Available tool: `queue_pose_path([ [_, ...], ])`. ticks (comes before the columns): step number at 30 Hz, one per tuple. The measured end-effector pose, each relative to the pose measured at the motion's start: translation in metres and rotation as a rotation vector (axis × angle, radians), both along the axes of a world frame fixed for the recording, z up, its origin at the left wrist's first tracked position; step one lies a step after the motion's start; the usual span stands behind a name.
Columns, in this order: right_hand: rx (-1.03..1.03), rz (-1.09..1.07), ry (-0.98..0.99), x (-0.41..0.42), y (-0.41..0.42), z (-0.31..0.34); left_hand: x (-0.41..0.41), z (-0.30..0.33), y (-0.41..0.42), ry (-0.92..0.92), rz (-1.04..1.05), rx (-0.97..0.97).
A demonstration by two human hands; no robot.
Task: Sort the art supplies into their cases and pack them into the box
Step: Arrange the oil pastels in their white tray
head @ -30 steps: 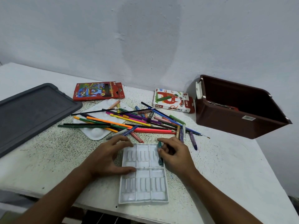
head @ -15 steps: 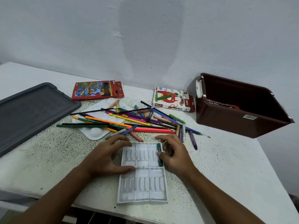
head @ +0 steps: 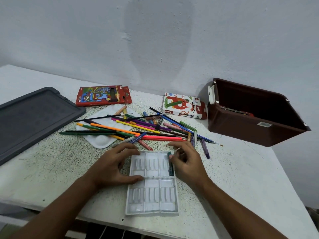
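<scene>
Left hand [head: 114, 167] braces the tray [head: 151, 182] w/ spread fingers, right hand [head: 187, 163] pinches a teal pastel [head: 170, 163] (press it flat into the slot imo).

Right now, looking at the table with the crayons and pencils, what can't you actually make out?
- Inside the brown box, head view: its near wall hides most of the contents.
- Dark green crayon in the white tray: the right hand covers part of it; grip unclear.
- Pile of pencils: overlapping, cannot be counted.
- Grey lid: cut off by the left edge.
</scene>
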State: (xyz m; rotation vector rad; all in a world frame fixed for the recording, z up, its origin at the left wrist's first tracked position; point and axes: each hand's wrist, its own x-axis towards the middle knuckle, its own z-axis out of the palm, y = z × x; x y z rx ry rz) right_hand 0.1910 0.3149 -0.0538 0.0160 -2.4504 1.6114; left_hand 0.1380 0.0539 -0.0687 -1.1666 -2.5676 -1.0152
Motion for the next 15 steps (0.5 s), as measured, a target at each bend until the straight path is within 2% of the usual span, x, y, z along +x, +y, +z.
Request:
queue_pose_path([
  [2,-0.018,-0.107,0.077,-0.004,0.003,0.004,0.001,-0.002,-0.001,0.012,0.007,-0.026],
  [3,0.045,-0.136,0.13,-0.008,0.009,0.007,0.0,-0.002,-0.001,0.012,0.01,-0.037],
  [6,0.528,-0.111,0.22,-0.029,0.037,0.017,0.001,0.003,0.001,-0.024,-0.007,-0.019],
  [8,0.873,-0.014,0.108,-0.044,0.055,0.026,0.003,0.007,0.001,-0.049,-0.035,0.022],
  [9,0.98,0.05,0.029,-0.049,0.06,0.03,0.003,0.007,0.0,-0.053,-0.04,0.031],
  [11,1.09,0.136,-0.054,-0.052,0.065,0.035,0.002,0.005,-0.002,-0.057,-0.041,0.024],
  [15,1.149,0.166,-0.034,-0.047,0.066,0.043,0.0,-0.003,-0.002,-0.037,-0.024,-0.023],
])
